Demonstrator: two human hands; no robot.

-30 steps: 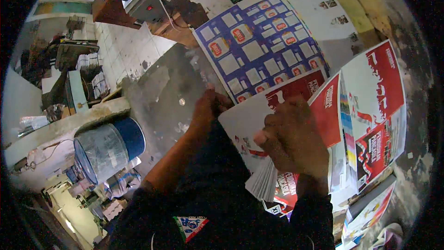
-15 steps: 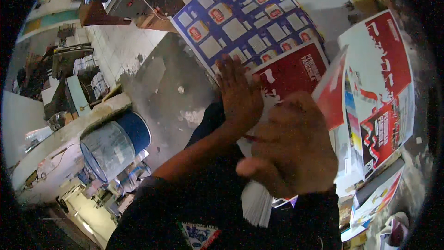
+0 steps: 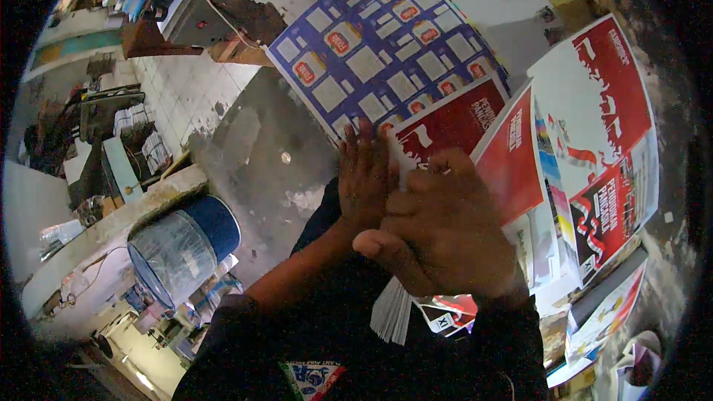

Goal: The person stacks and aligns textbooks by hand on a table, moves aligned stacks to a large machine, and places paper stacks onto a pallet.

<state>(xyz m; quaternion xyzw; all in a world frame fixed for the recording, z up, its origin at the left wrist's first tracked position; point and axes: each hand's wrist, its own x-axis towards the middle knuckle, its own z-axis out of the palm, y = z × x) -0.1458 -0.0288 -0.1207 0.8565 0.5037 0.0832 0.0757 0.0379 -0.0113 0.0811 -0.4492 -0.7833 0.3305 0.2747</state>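
The grey floor (image 3: 252, 148) runs from the middle toward nine o'clock, with white tiles (image 3: 197, 93) past it at ten o'clock. A big purple sheet (image 3: 356, 67), printed with rows of pale boxes, lies at twelve o'clock, just past the hands. At three o'clock some big red and white sheets (image 3: 616, 104) stick up and bend, right beside the right hand. A blue tub with a cloudy grey side (image 3: 212, 230) lies on its side at eight o'clock, well apart from the hands.

The red and white paper (image 3: 464, 115) is under the hands. Its red part peeks out at two o'clock, over the near edge of the purple sheet. The right hand (image 3: 449, 223) blocks its middle. White page edges (image 3: 391, 313) fan out below that hand, toward six o'clock.

Both arms reach up from the bottom. The left hand (image 3: 364, 182) lies flat, back up, pointing to twelve o'clock, just beside the right one. Its fingers are straight, with small gaps between some. The right hand's fingers are curled under, and its thumb pokes out toward nine o'clock. I cannot tell if they pinch the paper or only press it.
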